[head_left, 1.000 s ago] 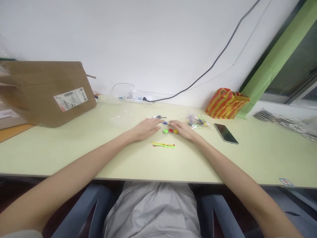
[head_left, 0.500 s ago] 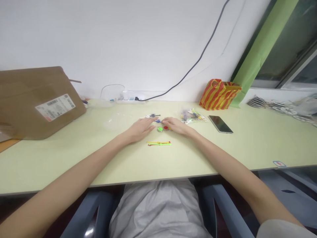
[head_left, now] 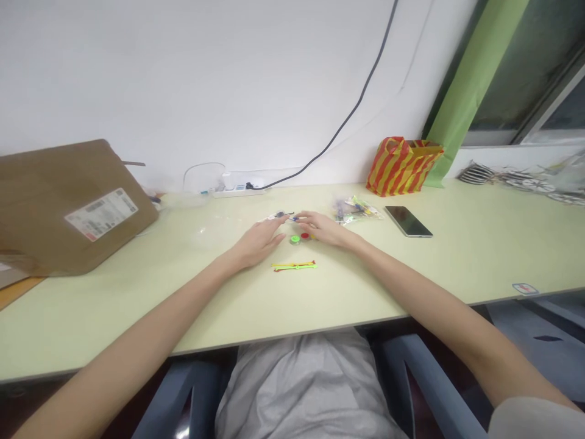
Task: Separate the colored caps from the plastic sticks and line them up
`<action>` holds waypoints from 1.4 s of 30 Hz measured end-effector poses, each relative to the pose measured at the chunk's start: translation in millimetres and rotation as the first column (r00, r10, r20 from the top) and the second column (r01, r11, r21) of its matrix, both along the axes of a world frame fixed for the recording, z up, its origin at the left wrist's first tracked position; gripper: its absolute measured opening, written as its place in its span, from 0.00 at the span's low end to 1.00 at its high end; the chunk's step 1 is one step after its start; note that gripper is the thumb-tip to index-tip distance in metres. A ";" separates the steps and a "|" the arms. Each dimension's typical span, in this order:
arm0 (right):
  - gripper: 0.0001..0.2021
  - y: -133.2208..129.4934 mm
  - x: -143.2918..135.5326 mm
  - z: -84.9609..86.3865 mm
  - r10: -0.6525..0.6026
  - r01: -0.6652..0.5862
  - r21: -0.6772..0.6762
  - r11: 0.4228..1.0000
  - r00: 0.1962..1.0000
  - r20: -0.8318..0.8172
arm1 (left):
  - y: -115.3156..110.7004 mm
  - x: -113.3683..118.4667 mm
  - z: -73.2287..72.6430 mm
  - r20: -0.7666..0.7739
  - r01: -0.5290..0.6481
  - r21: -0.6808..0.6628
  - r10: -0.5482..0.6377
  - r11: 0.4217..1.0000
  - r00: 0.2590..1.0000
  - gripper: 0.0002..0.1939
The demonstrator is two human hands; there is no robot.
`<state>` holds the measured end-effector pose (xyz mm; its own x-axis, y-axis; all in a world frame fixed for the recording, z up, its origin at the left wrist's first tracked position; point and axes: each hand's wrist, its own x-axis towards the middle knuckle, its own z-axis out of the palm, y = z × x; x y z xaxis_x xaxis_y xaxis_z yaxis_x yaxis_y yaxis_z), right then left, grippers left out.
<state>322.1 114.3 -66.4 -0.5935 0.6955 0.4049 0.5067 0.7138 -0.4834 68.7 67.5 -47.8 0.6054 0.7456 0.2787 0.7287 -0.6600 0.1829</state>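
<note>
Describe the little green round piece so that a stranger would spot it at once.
On the pale table, find the left hand and the right hand. Between them, just beyond the thin coloured strips, lies the green round piece. It is the leftmost of the small round pieces, with a red one directly to its right.

The pale yellow-green table (head_left: pixel 356 280) carries a labelled cardboard box (head_left: pixel 68 204) at left and a white power strip (head_left: pixel 235 192) along the wall. A green disc (head_left: pixel 295 239) lies beside a red disc (head_left: pixel 304 236) at centre; overlapping thin coloured strips (head_left: pixel 295 267) lie nearer the front edge. At right lie a clear packet (head_left: pixel 359 210) of small parts and a phone (head_left: pixel 408 222); a red-and-yellow striped bag (head_left: pixel 402 167) stands behind.
</note>
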 end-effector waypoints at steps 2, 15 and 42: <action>0.21 -2.5 1.1 5.1 -0.013 0.016 0.025 1.000 0.994 -0.106 | 0.5 0.1 -0.1 0.028 -0.031 0.021 0.030 0.999 0.999 0.26; 0.14 -49.6 -30.2 13.3 -0.059 -0.330 -0.470 0.819 0.766 -0.640 | -5.1 10.0 0.1 0.295 -0.021 0.113 -0.013 0.993 0.955 0.18; 0.21 -58.6 -29.6 20.4 -0.187 -0.249 -0.456 0.854 0.672 -0.717 | -18.7 10.4 11.0 0.293 0.166 0.218 -0.227 0.962 0.929 0.17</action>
<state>292.4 55.7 -45.9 -0.2895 0.9015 0.3217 -0.1747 0.2807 -0.9438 79.1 48.8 -36.8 0.5939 0.5366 0.5995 0.5065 -0.8283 0.2396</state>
